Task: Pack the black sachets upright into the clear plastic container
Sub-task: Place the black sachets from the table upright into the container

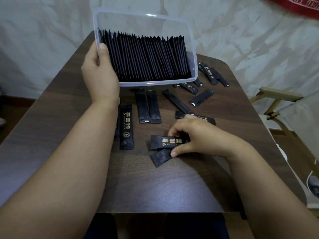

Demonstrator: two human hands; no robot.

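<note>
Dark wooden table (51,128) filled mid-frame; your left hand (100,71) gripped the tilted clear container (193,49), packed with upright sachets (145,57), while your right hand (195,135) pinched two loose sachets (162,141) at centre.

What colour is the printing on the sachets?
Gold, on the black sachet; best in head view.
</note>
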